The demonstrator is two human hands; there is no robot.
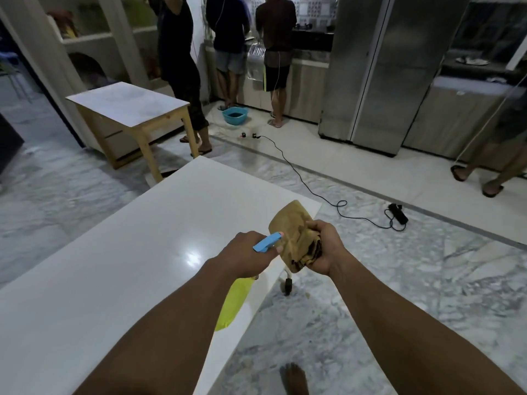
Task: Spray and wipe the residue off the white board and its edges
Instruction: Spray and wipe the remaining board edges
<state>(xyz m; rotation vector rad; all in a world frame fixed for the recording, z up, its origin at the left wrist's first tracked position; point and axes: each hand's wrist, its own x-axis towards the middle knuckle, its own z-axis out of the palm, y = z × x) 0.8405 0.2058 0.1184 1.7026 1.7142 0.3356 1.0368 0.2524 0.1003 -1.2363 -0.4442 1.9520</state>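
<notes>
Side table (128, 105): wooden legs, pale top, stands well beyond the near work surface.
Basin (234, 114): blue, on the floor by the counter.
Power strip (398, 213): black, on the marble floor, cable (296, 169) trailing away.
Refrigerator (376, 69): steel, tall, against the far wall.
Bystanders (275, 38): three, backs turned, standing near the counter.

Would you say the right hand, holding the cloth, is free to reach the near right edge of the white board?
Probably yes: the right hand holds the cloth just above the white board edge, with nothing between.
</notes>
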